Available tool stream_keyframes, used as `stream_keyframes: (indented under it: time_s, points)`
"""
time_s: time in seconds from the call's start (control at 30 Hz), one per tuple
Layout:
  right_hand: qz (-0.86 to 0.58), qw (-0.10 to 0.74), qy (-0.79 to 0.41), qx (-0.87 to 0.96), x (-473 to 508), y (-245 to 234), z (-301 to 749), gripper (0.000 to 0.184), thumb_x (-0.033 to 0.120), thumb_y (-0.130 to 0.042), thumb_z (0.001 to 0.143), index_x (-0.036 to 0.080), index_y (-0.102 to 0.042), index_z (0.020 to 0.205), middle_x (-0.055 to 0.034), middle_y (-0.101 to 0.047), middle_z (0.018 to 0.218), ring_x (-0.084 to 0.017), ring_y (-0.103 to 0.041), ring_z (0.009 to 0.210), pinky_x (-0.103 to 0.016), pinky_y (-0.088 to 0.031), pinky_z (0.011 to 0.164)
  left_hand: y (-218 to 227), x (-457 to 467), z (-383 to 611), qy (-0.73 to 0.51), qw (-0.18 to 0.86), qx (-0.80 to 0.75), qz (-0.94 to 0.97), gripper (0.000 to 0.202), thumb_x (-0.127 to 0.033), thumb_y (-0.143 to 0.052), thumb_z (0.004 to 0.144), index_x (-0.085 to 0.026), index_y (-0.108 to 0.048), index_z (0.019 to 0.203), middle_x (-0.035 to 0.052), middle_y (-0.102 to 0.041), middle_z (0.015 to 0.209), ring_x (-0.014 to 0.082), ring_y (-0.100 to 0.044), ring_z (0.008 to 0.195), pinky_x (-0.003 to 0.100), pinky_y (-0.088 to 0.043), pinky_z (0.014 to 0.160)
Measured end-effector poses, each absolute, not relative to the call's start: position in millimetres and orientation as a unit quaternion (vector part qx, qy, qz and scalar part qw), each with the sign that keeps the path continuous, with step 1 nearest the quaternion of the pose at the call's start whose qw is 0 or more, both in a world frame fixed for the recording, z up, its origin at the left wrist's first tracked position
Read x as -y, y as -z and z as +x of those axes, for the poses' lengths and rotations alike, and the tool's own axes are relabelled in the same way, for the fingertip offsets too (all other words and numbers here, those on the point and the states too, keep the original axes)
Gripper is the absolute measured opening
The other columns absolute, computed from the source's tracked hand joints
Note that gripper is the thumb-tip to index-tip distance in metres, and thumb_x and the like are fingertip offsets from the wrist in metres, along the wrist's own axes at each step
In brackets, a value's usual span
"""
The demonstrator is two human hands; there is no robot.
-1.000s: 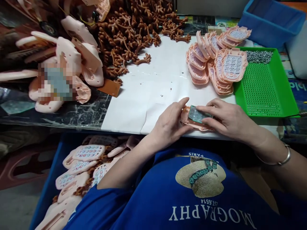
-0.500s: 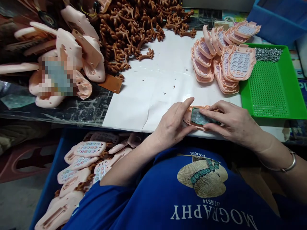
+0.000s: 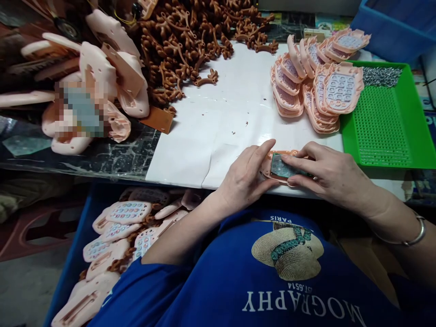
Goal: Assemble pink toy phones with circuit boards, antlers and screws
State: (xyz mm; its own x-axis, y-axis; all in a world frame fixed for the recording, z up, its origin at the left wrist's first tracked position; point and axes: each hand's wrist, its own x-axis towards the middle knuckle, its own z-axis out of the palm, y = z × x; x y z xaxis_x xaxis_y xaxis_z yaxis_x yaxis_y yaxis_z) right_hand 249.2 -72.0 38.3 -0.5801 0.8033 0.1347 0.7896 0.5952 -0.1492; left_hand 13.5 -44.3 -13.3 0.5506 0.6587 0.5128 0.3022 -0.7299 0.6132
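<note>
The person's left hand (image 3: 245,175) was wrapped around the left end of a pink shell (image 3: 266,170), its grip closed on the piece with the thumb along the near edge and a finger along the far one. The right hand (image 3: 332,172) worked from the other end, fingertips and thumb bent over a green-edged circuit board (image 3: 279,167); its grip pressed on the board and seemed to hold the shell's right end as well, though the fingers hid that part. The board lay in the shell, at the near edge of a white sheet (image 3: 184,150) spread on the dark table (image 3: 119,161).

Beyond the right hand stood stacks of pink keypad shells (image 3: 340,93), overlapping in curved rows. Just right of them sat a green tray (image 3: 418,131), with small metal pieces (image 3: 381,76) heaped at its far end, and a blue container (image 3: 395,34) farther off. A pile of brown parts (image 3: 194,45) covered the sheet's far left, and larger pink housings (image 3: 97,68) were heaped left of that. Near left, below the table, a blue bin (image 3: 70,268) held pink pieces with coloured buttons (image 3: 129,211).
</note>
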Motion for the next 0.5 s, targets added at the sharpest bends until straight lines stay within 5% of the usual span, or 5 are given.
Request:
stream_keyframes:
  time_s: [0.5]
  points:
    - [-0.452,0.119,-0.040,0.883,71.6,-34.2,248.4,0.040,0.043,-0.050,0.100,0.021,-0.065,0.130,-0.0107,-0.063,0.097,-0.024,-0.064,0.082,-0.036,-0.052,0.067,14.8,42.7,12.3,-0.383,0.234,-0.283,0.848,0.075,-0.037,-0.070,0.091,-0.020,-0.031,0.153,0.0109,-0.063,0.114,0.0217,-0.063,0.101,0.037,-0.055,0.088]
